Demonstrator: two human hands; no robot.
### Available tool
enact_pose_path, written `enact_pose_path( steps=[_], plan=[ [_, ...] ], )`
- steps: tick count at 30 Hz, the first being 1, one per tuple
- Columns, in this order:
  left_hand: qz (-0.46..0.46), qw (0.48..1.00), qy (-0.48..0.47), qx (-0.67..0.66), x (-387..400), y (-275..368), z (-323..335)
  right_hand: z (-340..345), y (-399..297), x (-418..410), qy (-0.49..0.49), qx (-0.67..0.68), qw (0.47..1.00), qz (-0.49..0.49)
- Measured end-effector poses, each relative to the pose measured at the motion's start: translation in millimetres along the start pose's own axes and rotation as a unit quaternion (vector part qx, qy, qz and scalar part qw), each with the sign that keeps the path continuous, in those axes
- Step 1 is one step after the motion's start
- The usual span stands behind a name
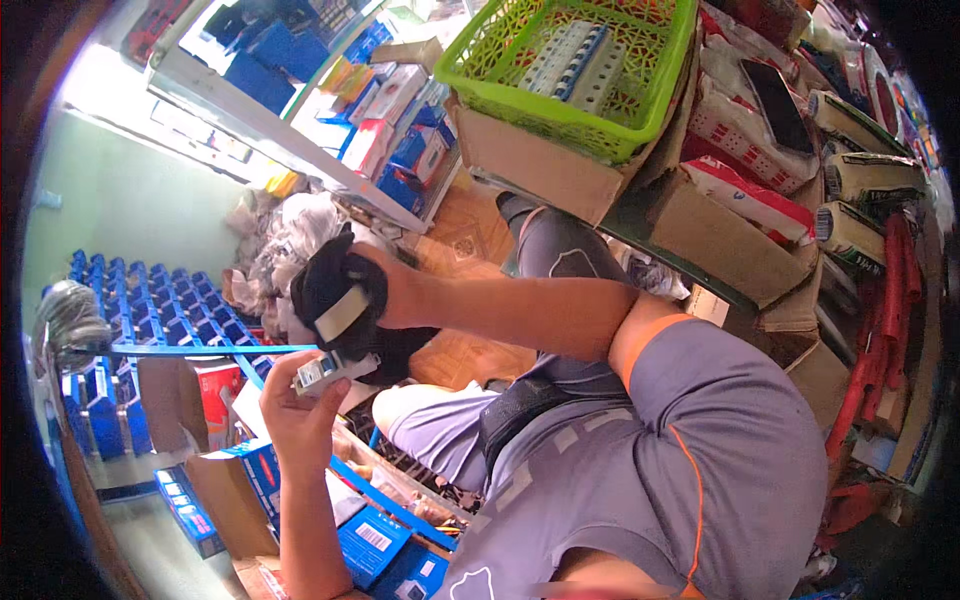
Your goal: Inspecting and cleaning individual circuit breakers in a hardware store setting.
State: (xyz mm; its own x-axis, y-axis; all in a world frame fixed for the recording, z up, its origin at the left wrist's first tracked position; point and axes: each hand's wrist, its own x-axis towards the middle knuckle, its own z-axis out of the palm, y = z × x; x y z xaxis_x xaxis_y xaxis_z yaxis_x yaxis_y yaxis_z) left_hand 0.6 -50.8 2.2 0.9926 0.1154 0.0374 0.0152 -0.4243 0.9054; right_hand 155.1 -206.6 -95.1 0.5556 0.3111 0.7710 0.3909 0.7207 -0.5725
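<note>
Between the thumb and fingers of my left hand (300,401) is a small white module, apparently a miniature circuit breaker (318,373), with a printed label on its face. Just above it is my right hand (373,281), reaching in from the right. A black glove or cloth (330,289) with a beige strip covers most of that hand, so its fingers are hidden. Its lower edge meets or overlaps the module's top; I cannot tell whether it grips it. Below my left hand, blue printed cartons (373,536) stand beside my seated body.
Blue parts bins (165,300) line the left side, crossed by a blue strap (202,349). A green plastic basket (637,135) holding breaker-like modules rests on a cardboard box (536,161). A smartphone (778,105) lies on packages at right. A glass display case (285,150) stands ahead.
</note>
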Motion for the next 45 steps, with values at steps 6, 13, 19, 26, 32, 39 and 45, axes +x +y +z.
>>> enact_pose_path(
  steps=[6,13,19,26,32,39,45],
  plan=[
    [0.285,0.894,0.065,0.339,13,24,-2,-17,13,-12,-0.103,-0.181,0.978,-0.026],
    [0.351,0.818,0.015,0.455,39,68,16,-7,-19,-10,0.097,-0.069,0.993,-0.026],
    [0.488,0.747,0.052,0.448,102,140,57,-69,-12,36,0.361,0.316,0.828,0.289],
    [0.511,0.799,-0.015,0.317,217,213,164,-98,34,23,0.438,0.259,0.815,0.277],
    [0.393,0.842,-0.174,0.326,288,243,255,-90,37,20,0.399,0.257,0.804,0.359],
    [0.473,0.740,-0.330,0.346,352,223,320,-98,29,25,0.334,0.185,0.855,0.351],
    [0.416,0.746,-0.375,0.359,347,222,331,-110,24,30,0.346,0.241,0.839,0.343]
  ],
)
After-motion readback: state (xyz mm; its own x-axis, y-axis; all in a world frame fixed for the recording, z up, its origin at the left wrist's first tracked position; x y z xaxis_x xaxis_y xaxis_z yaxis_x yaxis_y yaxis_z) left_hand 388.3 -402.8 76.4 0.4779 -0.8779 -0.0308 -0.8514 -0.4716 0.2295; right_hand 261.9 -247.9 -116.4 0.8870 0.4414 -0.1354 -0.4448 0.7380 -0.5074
